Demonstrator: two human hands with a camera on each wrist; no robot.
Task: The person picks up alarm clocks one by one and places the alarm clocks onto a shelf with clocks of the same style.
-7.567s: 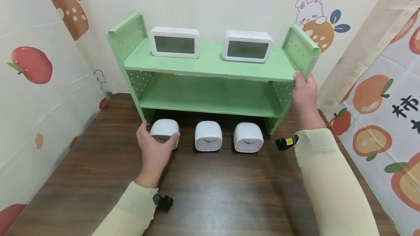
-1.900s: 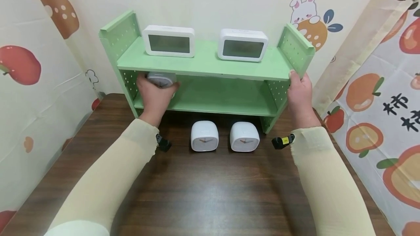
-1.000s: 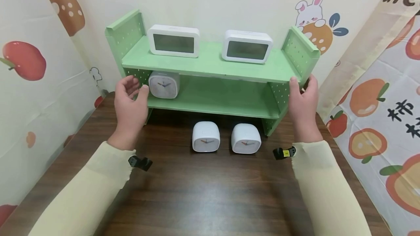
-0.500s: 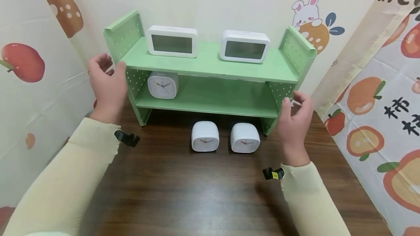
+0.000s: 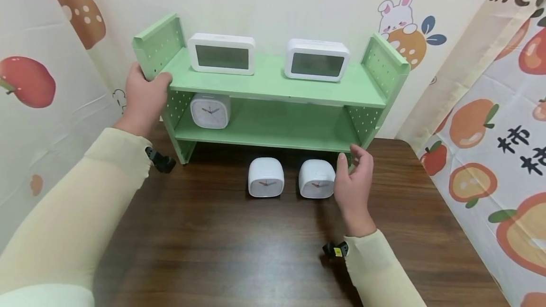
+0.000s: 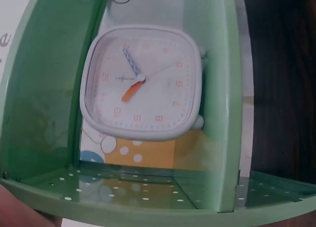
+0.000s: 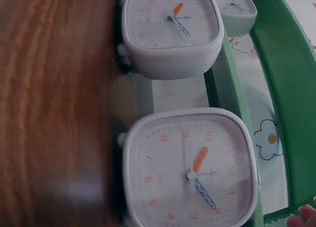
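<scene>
In the head view my left hand (image 5: 145, 98) grips the left upright of the green two-tier shelf (image 5: 277, 91), thumb on the front and the other fingers hidden behind. My right hand (image 5: 355, 187) is beside the right-hand white alarm clock (image 5: 316, 179) on the table, fingers loosely bent and holding nothing; it covers that clock's right edge. A matching alarm clock (image 5: 266, 177) stands to its left. Another white alarm clock (image 5: 210, 111) sits at the left end of the lower tier; the left wrist view shows its dial (image 6: 143, 84) close up.
On the shelf's top tier stand two white digital clocks, a left one (image 5: 222, 54) and a right one (image 5: 317, 60). The shelf stands on a dark wooden table (image 5: 239, 250) against a wall cloth (image 5: 273, 4) printed with fruit and a rabbit.
One alarm clock was lifted from the table onto the lower tier and released. My left hand then moved to the left upright; my right hand let go of the right upright and came down-left.
</scene>
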